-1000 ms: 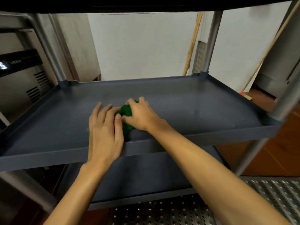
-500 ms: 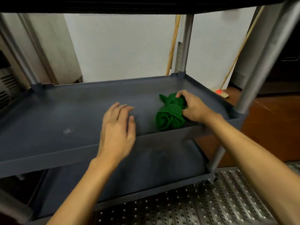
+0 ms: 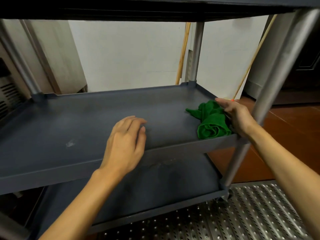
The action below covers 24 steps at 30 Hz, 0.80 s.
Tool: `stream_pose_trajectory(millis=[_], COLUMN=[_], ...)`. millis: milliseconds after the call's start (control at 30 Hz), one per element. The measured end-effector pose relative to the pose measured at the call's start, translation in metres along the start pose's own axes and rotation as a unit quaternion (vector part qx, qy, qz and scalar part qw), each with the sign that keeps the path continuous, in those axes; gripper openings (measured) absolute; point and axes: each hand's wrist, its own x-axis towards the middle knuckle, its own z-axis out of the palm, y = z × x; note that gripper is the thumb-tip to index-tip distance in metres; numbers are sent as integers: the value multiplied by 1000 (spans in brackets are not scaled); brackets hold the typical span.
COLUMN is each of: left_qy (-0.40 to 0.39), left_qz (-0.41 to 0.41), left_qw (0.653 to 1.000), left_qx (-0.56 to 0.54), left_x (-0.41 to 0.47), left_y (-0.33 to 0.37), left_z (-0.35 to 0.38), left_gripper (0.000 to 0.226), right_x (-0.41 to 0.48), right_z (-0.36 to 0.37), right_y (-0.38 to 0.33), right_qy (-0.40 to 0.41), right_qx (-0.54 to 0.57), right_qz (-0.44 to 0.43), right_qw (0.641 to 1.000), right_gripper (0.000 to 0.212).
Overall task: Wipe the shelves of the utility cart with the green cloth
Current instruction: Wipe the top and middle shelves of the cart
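The green cloth [image 3: 212,122] lies bunched at the right end of the cart's dark grey middle shelf [image 3: 86,118], close to the front rim. My right hand [image 3: 237,115] lies over the cloth's right side, fingers stretched along it and the palm against it. My left hand [image 3: 126,144] rests over the shelf's front rim near the middle, fingers loosely curled, nothing in it. A pale smudge [image 3: 70,144] marks the shelf to the left. The bottom shelf [image 3: 173,184] shows below.
The top shelf [image 3: 155,7] hangs low overhead. A grey front-right post [image 3: 270,84] stands just beside my right wrist. Wooden handles [image 3: 183,52] lean on the white wall behind. A perforated metal floor plate [image 3: 242,213] lies under the cart, and a steel appliance [image 3: 7,94] stands on the left.
My right hand has swept the cloth from the shelf's middle to its right end. My left hand let go of the cloth and stayed near the front rim.
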Motion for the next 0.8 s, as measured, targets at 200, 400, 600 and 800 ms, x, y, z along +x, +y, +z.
stream_pose_trajectory(millis=[200, 400, 600, 800], left_qy=[29, 56, 65, 116], left_qz=[-56, -181, -270, -279], left_qw=[998, 975, 953, 949], left_qx=[31, 118, 124, 92], left_x=[-13, -45, -57, -58], left_y=[-54, -115, -134, -143], left_z=[-56, -113, -106, -97], left_gripper=[34, 39, 49, 46], right_x=[7, 18, 20, 10], right_z=[26, 42, 97, 206], right_y=[12, 14, 15, 11], right_qy=[-43, -22, -33, -108], right_qx=[-416, -423, -394, -387], right_qz=[-44, -80, -85, -122], right_qw=[907, 902, 914, 907], right_gripper=[85, 67, 39, 32])
